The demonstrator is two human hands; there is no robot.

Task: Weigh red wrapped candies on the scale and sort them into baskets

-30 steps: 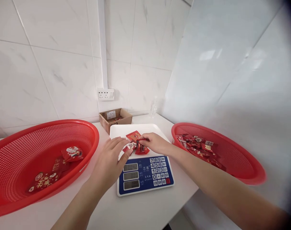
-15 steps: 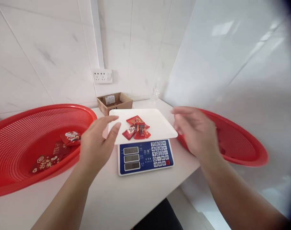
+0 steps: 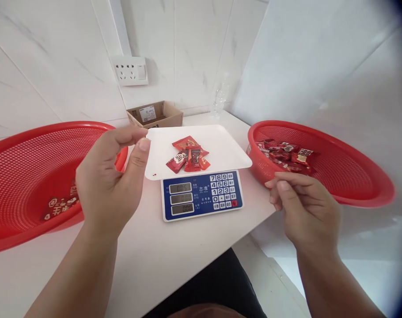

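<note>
A digital scale (image 3: 202,194) with a blue keypad panel stands on the white table. Several small red candy packets (image 3: 190,154) lie in a pile on its white weighing tray (image 3: 224,150). My left hand (image 3: 116,172) is raised at the tray's left edge, its thumb and forefinger curved with a small gap between them and nothing seen in the hand. To the right of the scale, my right hand (image 3: 303,203) hovers in front of the right red basket (image 3: 363,176), fingers curled in and thumb against the forefinger. Nothing shows between them.
Another red basket (image 3: 28,150) stands on the left with red packets (image 3: 60,205) inside. More red packets (image 3: 287,154) fill part of the right basket. Behind the scale are an open cardboard box (image 3: 164,115) and a clear plastic bottle (image 3: 220,99), near the tiled wall.
My right hand has drawn back from the tray's right side, down and to the right, and its fingers have closed. My left hand has risen slightly. The view has tilted down.
</note>
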